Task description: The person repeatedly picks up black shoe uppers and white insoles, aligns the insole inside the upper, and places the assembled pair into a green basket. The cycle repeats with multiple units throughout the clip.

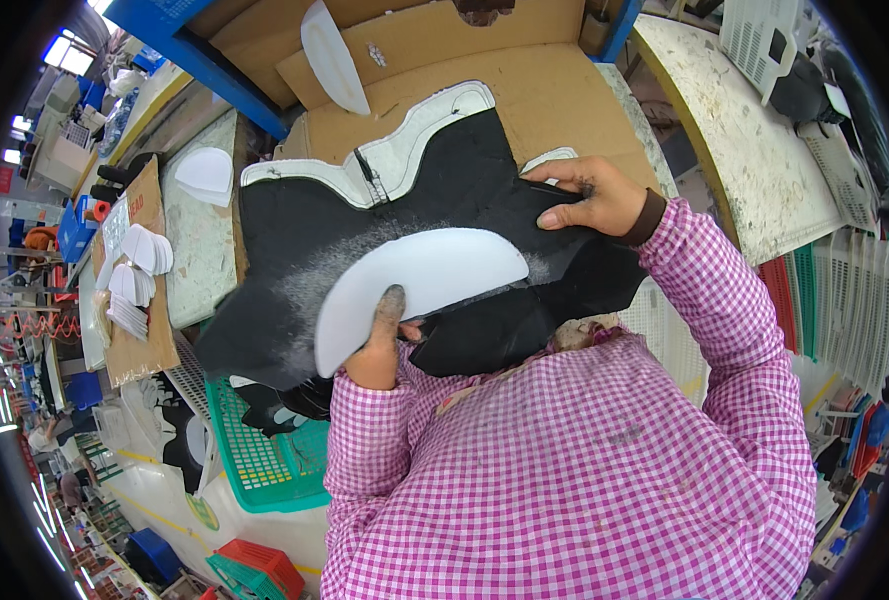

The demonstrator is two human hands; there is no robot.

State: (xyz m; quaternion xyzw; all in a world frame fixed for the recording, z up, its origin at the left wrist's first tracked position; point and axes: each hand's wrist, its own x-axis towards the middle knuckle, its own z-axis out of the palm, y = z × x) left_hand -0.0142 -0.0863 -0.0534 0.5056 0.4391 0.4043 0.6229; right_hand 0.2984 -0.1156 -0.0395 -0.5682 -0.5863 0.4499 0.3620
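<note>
A curved white stiff piece (414, 275), like a half-moon, lies over a large black sheet of material (294, 235) with a whitish speckled patch. My left hand (376, 345) is closed on the white piece, its thumb on top and dark with smudges; most of its fingers are hidden underneath. At the black sheet's upper right edge, my right hand (599, 198) pinches the material between thumb and fingers. White-grey trim (414, 130) runs along the sheet's far wavy edge. The near part of the sheet hangs over toward my lap.
Cardboard (544, 85) lines the work surface inside a blue frame (189, 45), with another white piece (332, 60) leaning there. White pieces (136, 280) are stacked at the left. A green basket (264, 450) holding black parts stands below left. Another worktop (739, 130) is at right.
</note>
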